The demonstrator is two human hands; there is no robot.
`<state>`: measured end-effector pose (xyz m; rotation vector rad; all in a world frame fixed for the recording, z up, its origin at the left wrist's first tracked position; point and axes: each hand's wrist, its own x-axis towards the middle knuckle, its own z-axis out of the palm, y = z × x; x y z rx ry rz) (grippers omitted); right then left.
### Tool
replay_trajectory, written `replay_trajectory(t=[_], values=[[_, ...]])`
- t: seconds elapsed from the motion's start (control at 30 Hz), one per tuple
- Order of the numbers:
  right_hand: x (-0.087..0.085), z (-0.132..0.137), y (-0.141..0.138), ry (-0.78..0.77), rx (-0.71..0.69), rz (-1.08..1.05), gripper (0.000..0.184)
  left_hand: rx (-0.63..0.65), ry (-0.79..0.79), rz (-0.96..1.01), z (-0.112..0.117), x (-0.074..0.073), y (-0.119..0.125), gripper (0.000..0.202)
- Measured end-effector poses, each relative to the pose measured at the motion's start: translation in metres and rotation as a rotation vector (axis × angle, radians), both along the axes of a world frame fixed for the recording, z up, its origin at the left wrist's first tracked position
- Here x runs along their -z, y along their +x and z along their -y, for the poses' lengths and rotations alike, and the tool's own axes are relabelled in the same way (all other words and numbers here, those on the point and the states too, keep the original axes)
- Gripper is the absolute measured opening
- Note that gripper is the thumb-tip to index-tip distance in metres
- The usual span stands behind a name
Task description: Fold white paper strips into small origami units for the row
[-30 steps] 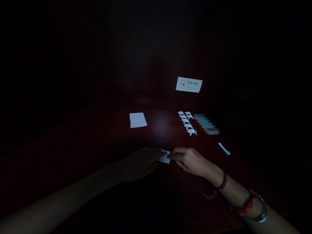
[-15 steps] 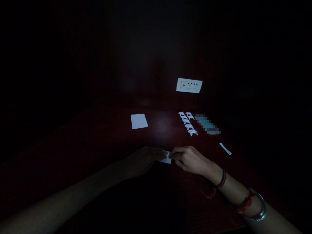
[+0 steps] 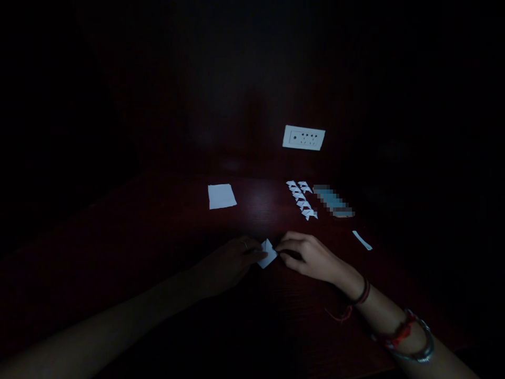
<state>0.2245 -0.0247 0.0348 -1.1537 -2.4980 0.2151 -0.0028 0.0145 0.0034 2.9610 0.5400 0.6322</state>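
A small folded piece of white paper (image 3: 268, 256) lies near the front of the dark red table, turned with one corner pointing away from me. My left hand (image 3: 232, 263), in shadow and wearing a ring, grips its left side between thumb and fingers. At the paper's right corner, the fingertips of my right hand (image 3: 311, 257) pinch its edge. Past my right hand, several folded white paper pieces (image 3: 300, 199) stand in two rows. A stack of square white sheets (image 3: 222, 196) rests beyond my left hand.
A blurred-out phone-like object (image 3: 333, 201) lies right of the folded pieces. Nearer is a narrow white paper strip (image 3: 362, 240). On the wall behind the table is a white socket plate (image 3: 303, 138). The surroundings are very dark.
The paper between my hands has been turned, from lying edge-on to a diamond with a corner pointing away. My right fingertips moved to its right corner. The view shifted slightly.
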Motion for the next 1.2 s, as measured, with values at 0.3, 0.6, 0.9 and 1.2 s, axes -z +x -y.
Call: replay_trajectory(t=[0.3,0.6,0.9,1.2], values=[[0.006,-0.006,-0.004,-0.062,0.024,-0.061,0.022,-0.105,0.11,0.005,0.007,-0.008,0.005,0.029],[0.009,-0.009,-0.008,-0.088,0.027,-0.164,0.011,-0.006,0.063,-0.018,0.003,-0.006,0.003,0.026],[0.011,-0.013,-0.009,-0.086,0.071,-0.187,0.02,-0.047,0.082,-0.047,0.004,-0.006,0.002,0.027],[0.009,-0.013,-0.013,-0.155,0.076,-0.251,0.009,-0.039,0.075,0.056,0.002,0.007,-0.001,0.021]])
